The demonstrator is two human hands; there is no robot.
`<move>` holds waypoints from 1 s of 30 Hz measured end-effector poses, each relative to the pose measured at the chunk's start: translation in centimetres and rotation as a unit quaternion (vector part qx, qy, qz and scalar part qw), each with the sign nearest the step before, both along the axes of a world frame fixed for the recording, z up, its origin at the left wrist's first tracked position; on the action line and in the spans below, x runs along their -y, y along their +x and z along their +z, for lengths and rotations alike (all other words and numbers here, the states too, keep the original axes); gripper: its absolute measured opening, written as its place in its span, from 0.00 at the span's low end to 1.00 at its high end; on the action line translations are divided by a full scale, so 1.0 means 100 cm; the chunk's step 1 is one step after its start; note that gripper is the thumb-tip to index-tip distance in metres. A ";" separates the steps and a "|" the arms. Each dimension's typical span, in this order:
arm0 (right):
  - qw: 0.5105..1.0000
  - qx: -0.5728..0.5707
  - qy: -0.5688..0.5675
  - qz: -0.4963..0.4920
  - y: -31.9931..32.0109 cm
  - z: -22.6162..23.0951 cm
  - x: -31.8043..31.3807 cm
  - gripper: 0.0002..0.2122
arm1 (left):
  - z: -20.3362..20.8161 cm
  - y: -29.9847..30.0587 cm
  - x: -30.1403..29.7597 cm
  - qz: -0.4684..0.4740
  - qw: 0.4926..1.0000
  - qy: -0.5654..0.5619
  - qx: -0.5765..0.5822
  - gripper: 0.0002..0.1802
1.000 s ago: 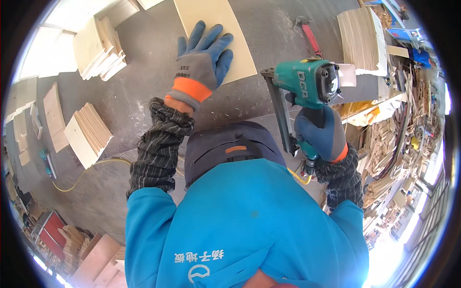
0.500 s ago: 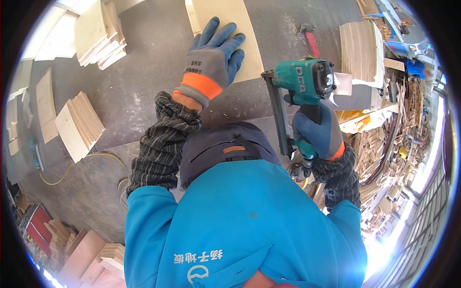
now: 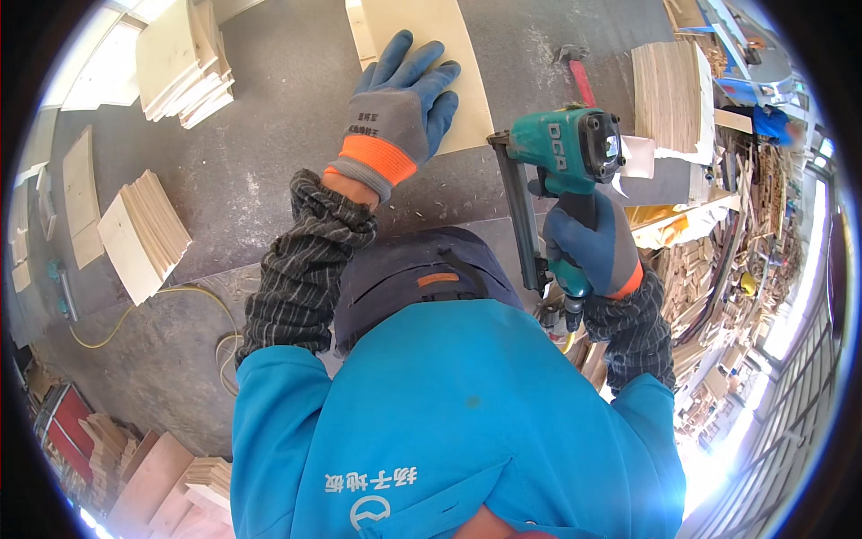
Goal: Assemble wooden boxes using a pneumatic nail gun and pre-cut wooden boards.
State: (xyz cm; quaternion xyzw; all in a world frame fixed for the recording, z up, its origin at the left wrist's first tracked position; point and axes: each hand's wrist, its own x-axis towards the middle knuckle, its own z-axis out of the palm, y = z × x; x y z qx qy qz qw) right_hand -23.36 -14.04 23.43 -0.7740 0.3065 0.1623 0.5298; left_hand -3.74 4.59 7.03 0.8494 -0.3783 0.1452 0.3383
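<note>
"Where does the nail gun (image 3: pixel 558 148) point?"
"Leftward, beside the smooth wooden board (image 3: pixel 440 27); I can't tell if they touch. The right fingers (image 3: pixel 571 235) clasp it."
"Left fingers (image 3: pixel 392 61)?"
"Spread on the board, which runs lengthwise away across the worktop (image 3: pixel 287 117)."

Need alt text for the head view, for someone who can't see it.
A gloved right hand grips a teal nail or staple gun, while the gloved left hand rests spread on a pale board on a dark work surface. A red-handled hammer and a stack of wooden sheets lie to the right.
</note>
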 end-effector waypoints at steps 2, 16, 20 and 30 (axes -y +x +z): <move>1.000 0.000 0.019 -0.016 0.002 0.003 -0.003 0.26 | 0.004 -0.001 -0.003 -0.006 1.000 0.005 -0.019 0.20; 0.997 0.002 0.074 -0.038 0.003 0.010 -0.005 0.17 | 0.001 -0.001 -0.001 -0.004 1.000 -0.023 -0.009 0.18; 0.996 -0.008 0.068 -0.052 0.006 0.017 -0.005 0.16 | -0.001 -0.002 -0.003 0.000 1.000 -0.023 -0.014 0.18; 0.997 0.013 0.071 -0.040 0.000 0.027 -0.021 0.16 | -0.013 0.000 -0.001 0.002 0.998 -0.045 -0.048 0.18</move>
